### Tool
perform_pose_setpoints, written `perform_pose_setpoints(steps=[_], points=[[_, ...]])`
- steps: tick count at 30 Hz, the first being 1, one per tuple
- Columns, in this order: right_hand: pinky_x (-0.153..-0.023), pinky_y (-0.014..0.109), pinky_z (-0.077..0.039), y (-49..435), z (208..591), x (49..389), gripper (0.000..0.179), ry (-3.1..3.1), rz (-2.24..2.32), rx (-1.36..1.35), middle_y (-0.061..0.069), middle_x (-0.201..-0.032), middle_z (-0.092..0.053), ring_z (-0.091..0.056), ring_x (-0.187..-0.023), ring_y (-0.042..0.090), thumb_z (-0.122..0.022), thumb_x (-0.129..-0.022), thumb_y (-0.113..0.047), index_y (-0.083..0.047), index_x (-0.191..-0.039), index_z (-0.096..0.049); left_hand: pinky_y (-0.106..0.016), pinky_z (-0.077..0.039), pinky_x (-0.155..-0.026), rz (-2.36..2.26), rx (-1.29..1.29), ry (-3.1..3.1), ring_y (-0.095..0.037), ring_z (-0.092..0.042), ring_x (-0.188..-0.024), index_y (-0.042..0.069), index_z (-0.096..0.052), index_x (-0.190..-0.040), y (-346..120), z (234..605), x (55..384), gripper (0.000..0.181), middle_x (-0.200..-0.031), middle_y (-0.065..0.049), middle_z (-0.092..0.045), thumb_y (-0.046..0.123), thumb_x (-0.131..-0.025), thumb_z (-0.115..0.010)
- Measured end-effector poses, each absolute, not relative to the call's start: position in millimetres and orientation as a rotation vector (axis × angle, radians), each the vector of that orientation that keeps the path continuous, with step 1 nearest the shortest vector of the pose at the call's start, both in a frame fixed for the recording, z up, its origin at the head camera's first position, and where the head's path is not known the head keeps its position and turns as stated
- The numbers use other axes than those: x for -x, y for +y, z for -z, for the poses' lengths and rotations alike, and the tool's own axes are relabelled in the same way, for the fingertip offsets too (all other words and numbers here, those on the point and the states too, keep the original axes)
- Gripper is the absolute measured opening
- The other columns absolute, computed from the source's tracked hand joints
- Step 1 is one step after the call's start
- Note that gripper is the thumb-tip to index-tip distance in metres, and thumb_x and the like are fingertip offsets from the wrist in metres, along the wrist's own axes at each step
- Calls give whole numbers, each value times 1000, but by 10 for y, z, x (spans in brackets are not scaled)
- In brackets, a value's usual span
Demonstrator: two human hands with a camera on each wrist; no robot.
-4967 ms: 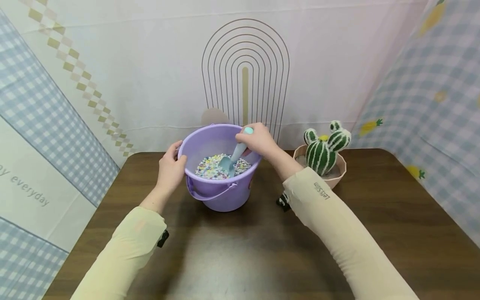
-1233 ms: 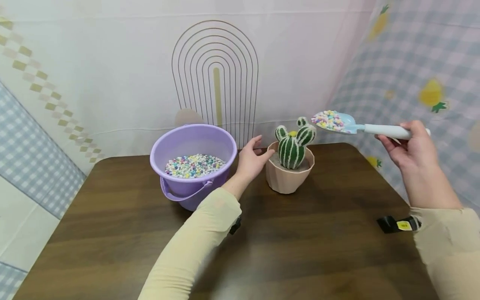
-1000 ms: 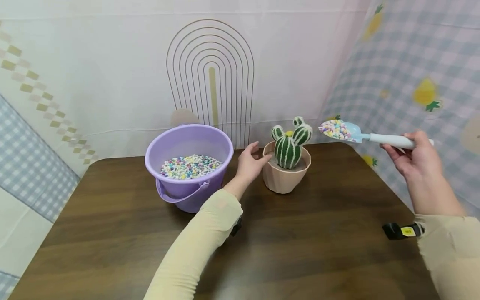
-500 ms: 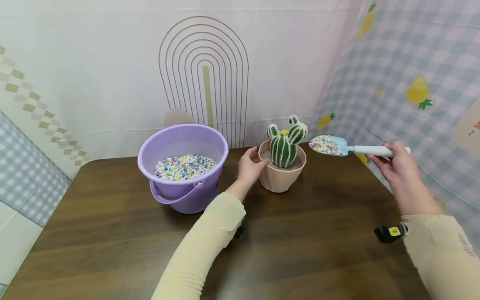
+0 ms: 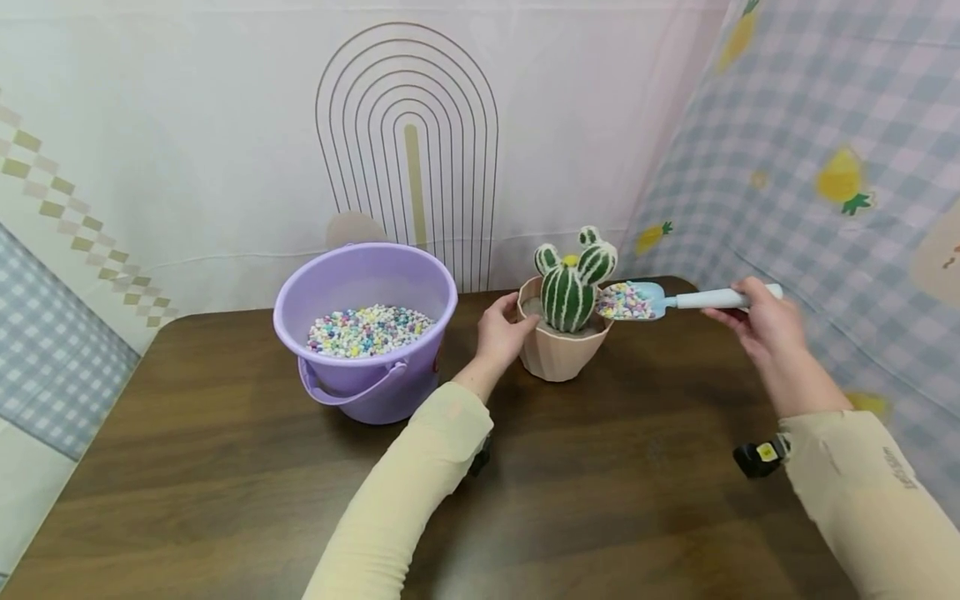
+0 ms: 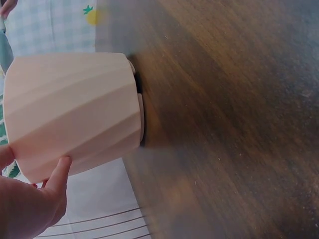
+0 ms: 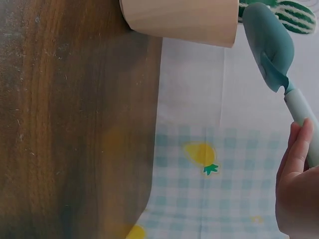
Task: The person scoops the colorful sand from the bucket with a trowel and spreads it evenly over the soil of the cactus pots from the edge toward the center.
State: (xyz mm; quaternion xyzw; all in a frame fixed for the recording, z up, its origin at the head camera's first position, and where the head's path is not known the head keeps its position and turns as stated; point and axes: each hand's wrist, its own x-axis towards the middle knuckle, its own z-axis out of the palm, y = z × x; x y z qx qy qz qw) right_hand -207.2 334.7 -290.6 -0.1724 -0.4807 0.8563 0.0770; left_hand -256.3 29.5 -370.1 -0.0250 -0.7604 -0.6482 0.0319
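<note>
In the head view my right hand (image 5: pixel 768 329) grips the pale handle of a small light-blue trowel (image 5: pixel 678 300). Its scoop carries colourful pellets (image 5: pixel 628 302), and the tip overlaps the right rim of a peach flower pot (image 5: pixel 562 357). A green-and-white knitted cactus (image 5: pixel 567 298) stands in the pot on a greyish fill. My left hand (image 5: pixel 501 337) pinches the pot's left rim, thumb over the edge. The left wrist view shows a fingertip (image 6: pixel 64 162) against the faceted outer wall. From the right wrist view, the trowel's underside (image 7: pixel 271 45) appears beside the cactus; its load is hidden there.
Left of the pot stands a purple bucket (image 5: pixel 375 392) with many more pellets (image 5: pixel 367 331) inside and its handle hanging at the front. The dark wooden table (image 5: pixel 600 500) ends at a white curtain (image 5: pixel 187 167) behind and a checked cloth (image 5: pixel 810 250) at right.
The trowel went from scooping in the bucket to carrying pellets at the right, then left and down to the pot's rim. My left hand left the bucket and took hold of the pot's rim.
</note>
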Motion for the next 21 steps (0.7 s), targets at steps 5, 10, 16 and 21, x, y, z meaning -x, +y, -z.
perform_pose_setpoints(steps=[5,10,16,21], points=[[-57,29,-59,3273,2861,2115,16,-1547,-2483,502,7,-65,-61,-65,-62,15,-55,-86,1,-2,-70,-60,-34,-52,-93,2009,79,-2340,-28,-60,-111,-2,-54,-128,290,3693,2561,48,-124,-19,-61,7,-83,-67],[-59,29,-59,3211,2826,2142,8,-1636,-2407,506,4,-68,-60,-65,-65,13,-56,-85,0,-3,-77,-56,-32,-52,-92,2016,77,-2334,-28,-60,-111,-2,-54,-128,293,3692,2555,48,-125,-19,-60,8,-82,-67],[-58,26,-58,3117,2746,2166,8,-1764,-2271,481,1,-71,-57,-66,-63,10,-54,-85,-2,-5,-78,-54,-34,-52,-92,2016,74,-2331,-28,-60,-112,-2,-54,-128,288,3686,2552,48,-125,-18,-60,7,-83,-67],[-55,24,-57,3041,2659,2175,14,-1875,-2167,447,-1,-71,-54,-67,-57,10,-52,-85,-3,-8,-73,-58,-34,-52,-93,2015,78,-2330,-28,-60,-112,-2,-54,-128,289,3692,2555,48,-126,-19,-60,7,-83,-67]])
